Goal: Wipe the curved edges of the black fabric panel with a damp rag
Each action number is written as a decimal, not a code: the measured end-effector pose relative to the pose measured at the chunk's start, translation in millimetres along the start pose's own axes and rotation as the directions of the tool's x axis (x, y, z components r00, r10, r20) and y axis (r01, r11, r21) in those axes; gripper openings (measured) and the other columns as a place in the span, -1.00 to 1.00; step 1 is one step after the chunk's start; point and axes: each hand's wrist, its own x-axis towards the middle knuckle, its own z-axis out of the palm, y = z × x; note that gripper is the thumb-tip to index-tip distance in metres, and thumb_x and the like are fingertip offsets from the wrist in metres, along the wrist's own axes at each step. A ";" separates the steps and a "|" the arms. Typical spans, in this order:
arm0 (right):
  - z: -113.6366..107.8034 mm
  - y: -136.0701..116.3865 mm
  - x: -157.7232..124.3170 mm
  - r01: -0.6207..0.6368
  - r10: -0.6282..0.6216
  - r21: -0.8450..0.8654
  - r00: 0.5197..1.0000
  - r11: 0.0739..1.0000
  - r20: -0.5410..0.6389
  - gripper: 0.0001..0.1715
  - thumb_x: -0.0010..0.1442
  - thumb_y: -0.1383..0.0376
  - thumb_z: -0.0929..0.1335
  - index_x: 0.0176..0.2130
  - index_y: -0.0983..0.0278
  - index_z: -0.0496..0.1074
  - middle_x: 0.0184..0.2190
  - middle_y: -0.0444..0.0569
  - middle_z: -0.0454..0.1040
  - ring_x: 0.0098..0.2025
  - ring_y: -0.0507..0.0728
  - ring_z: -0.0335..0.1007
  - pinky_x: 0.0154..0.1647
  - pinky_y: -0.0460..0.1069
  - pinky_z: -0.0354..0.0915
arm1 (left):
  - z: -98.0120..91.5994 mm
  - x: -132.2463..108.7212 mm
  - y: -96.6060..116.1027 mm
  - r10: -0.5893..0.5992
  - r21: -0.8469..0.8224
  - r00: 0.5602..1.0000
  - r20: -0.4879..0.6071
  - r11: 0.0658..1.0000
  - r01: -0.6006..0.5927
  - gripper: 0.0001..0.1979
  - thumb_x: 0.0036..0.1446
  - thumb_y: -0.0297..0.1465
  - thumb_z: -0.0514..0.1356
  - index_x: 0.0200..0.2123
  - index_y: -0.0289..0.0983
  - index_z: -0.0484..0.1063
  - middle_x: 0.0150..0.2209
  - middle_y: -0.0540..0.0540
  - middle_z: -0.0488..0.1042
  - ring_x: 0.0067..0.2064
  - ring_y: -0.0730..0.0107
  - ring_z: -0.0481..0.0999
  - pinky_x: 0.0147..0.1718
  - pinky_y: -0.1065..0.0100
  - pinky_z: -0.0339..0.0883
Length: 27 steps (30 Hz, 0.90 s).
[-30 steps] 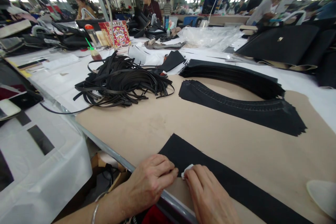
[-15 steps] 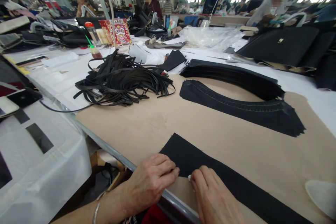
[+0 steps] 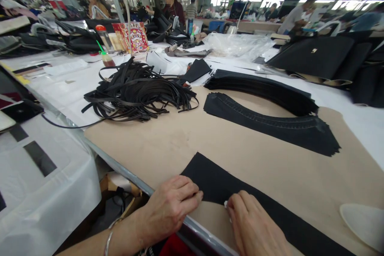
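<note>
Black strip point(image 3: 216, 180) on tan sheet point(image 3: 150, 140), left hand point(image 3: 177, 202) at strip's left end, fingers together, right hand point(image 3: 255, 224) at strip's near edge, fingertips clamped on white wad point(image 3: 226, 204)

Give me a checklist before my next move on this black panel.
1. Left hand on the black panel near its end: ok.
2. Right hand gripping the white piece at the panel's near edge: ok.
3. White piece's shape: cannot tell, fingers mostly hide it.
4. Panel flat on the brown sheet: ok where visible.
5. Panel's other end in view: not ok, cut off by the frame.
6. Black straps apart from the panel: ok.
</note>
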 end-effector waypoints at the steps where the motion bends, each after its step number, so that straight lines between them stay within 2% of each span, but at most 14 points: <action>1: -3.2 -0.5 2.2 -0.010 0.010 0.025 1.000 1.000 -0.017 -0.74 0.21 0.50 0.12 -0.37 0.18 0.23 -0.48 -0.06 0.31 -0.49 0.12 0.30 -0.47 0.00 0.27 | 0.2 0.0 0.2 -0.001 -0.001 1.000 -0.001 1.000 0.001 -0.70 0.27 -0.58 -0.02 -0.01 -0.38 0.40 -0.18 -0.18 0.49 -0.12 0.27 0.43 -0.12 0.23 0.41; 4: -1.4 -14.1 14.8 -0.021 0.028 0.155 0.999 0.988 -0.043 -0.73 0.23 0.52 0.13 -0.32 0.20 0.26 -0.44 -0.06 0.33 -0.44 0.12 0.33 -0.44 -0.01 0.28 | 1.0 -0.1 1.1 -0.002 -0.007 1.000 -0.003 1.000 0.002 -0.72 0.29 -0.56 -0.03 -0.04 -0.38 0.41 -0.19 -0.18 0.49 -0.13 0.26 0.43 -0.13 0.23 0.42; 7: 11.2 -25.3 19.1 -0.026 0.034 0.167 0.999 0.986 -0.042 -0.69 0.22 0.55 0.12 -0.33 0.21 0.27 -0.44 -0.04 0.34 -0.43 0.12 0.32 -0.42 -0.01 0.29 | 2.1 -0.8 1.4 -0.005 -0.008 1.000 -0.003 1.000 0.005 -0.73 0.30 -0.55 -0.03 -0.06 -0.37 0.42 -0.20 -0.18 0.49 -0.14 0.26 0.44 -0.13 0.23 0.42; 9: 14.9 -20.4 12.0 -0.016 0.017 0.118 1.000 0.993 -0.009 -0.69 0.19 0.56 0.12 -0.34 0.22 0.28 -0.44 -0.03 0.35 -0.43 0.13 0.33 -0.41 0.00 0.31 | 2.6 -1.1 1.0 -0.004 -0.004 1.000 -0.011 1.000 0.004 -0.72 0.29 -0.55 -0.03 -0.04 -0.37 0.41 -0.19 -0.19 0.49 -0.13 0.26 0.44 -0.12 0.23 0.42; 12: 5.8 -1.8 -1.7 -0.008 0.007 0.038 1.000 0.999 0.026 -0.71 0.17 0.52 0.12 -0.38 0.20 0.27 -0.47 -0.03 0.35 -0.46 0.15 0.33 -0.42 0.02 0.33 | 2.5 -0.8 0.2 0.009 -0.009 0.999 -0.036 1.000 -0.009 -0.71 0.29 -0.56 -0.03 -0.01 -0.38 0.40 -0.17 -0.20 0.50 -0.12 0.26 0.44 -0.12 0.23 0.42; 15: -6.3 3.2 0.3 -0.023 0.023 0.076 1.000 0.997 -0.004 -0.72 0.23 0.49 0.12 -0.37 0.19 0.26 -0.48 -0.06 0.33 -0.49 0.12 0.33 -0.49 -0.01 0.30 | 1.7 0.3 0.4 0.016 -0.006 0.999 -0.045 1.000 -0.016 -0.71 0.28 -0.57 -0.03 -0.03 -0.39 0.41 -0.18 -0.20 0.50 -0.13 0.26 0.44 -0.12 0.22 0.43; 18: -0.6 -14.5 13.6 -0.042 0.053 0.208 0.997 0.977 -0.052 -0.72 0.28 0.49 0.11 -0.26 0.23 0.30 -0.41 -0.05 0.36 -0.42 0.11 0.35 -0.44 -0.03 0.32 | 1.6 1.2 1.1 0.009 -0.003 0.999 -0.038 1.000 -0.009 -0.71 0.28 -0.57 -0.04 -0.07 -0.37 0.42 -0.21 -0.19 0.50 -0.14 0.27 0.44 -0.13 0.23 0.43; 21: 16.6 -28.1 13.7 -0.046 0.061 0.245 0.997 0.968 -0.051 -0.71 0.31 0.48 0.10 -0.27 0.23 0.30 -0.39 -0.02 0.36 -0.39 0.13 0.34 -0.40 -0.01 0.33 | 2.2 1.7 1.6 -0.010 -0.007 1.000 -0.030 1.000 0.010 -0.73 0.30 -0.55 -0.04 -0.09 -0.36 0.43 -0.23 -0.18 0.50 -0.15 0.28 0.45 -0.14 0.23 0.44; 25: 19.6 -10.4 -8.3 0.010 -0.007 0.147 1.000 0.989 -0.022 -0.73 0.32 0.46 0.11 -0.23 0.25 0.33 -0.36 0.01 0.37 -0.35 0.16 0.37 -0.33 0.04 0.37 | 2.7 1.4 1.1 0.013 -0.005 0.999 -0.047 1.000 -0.013 -0.72 0.29 -0.55 -0.03 -0.04 -0.40 0.42 -0.20 -0.20 0.51 -0.14 0.27 0.45 -0.14 0.22 0.45; 27: 11.1 1.2 -12.5 -0.026 0.031 0.102 0.999 0.994 -0.043 -0.73 0.33 0.44 0.12 -0.25 0.25 0.33 -0.40 0.00 0.36 -0.38 0.15 0.36 -0.35 0.03 0.38 | 2.6 1.0 0.8 0.019 -0.014 0.998 -0.061 1.000 -0.020 -0.71 0.29 -0.57 -0.03 -0.03 -0.40 0.41 -0.19 -0.21 0.51 -0.14 0.26 0.45 -0.13 0.21 0.45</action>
